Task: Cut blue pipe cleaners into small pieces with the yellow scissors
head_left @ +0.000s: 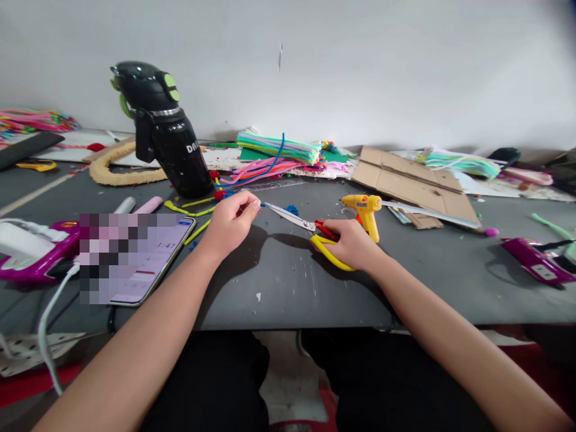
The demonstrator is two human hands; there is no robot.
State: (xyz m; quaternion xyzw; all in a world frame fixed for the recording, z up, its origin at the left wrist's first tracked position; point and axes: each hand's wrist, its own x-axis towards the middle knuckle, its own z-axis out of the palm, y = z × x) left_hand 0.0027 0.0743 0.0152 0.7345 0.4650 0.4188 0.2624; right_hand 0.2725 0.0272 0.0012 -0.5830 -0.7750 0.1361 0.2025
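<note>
Purple power strip point(63, 270), one: by the desk's point(279, 300) left front corner. Phone point(155, 264), one: near the front edge, left part. Black bottle point(177, 153), one: upright, left of middle, toward the back edge. Left hand point(234, 221): above the desk's middle, thumb and forefinger pinched together; cannot tell whether anything is between them. Scissors point(292, 218), one pair, red and yellow handles: between the hands, tips pointing left, just beside the left fingertips. Right hand point(348, 243): wrapped around the scissors' handles. Yellow glue gun point(368, 211), one: just beyond the right hand. Cardboard point(407, 180), flat: right of middle, toward the back edge.
</note>
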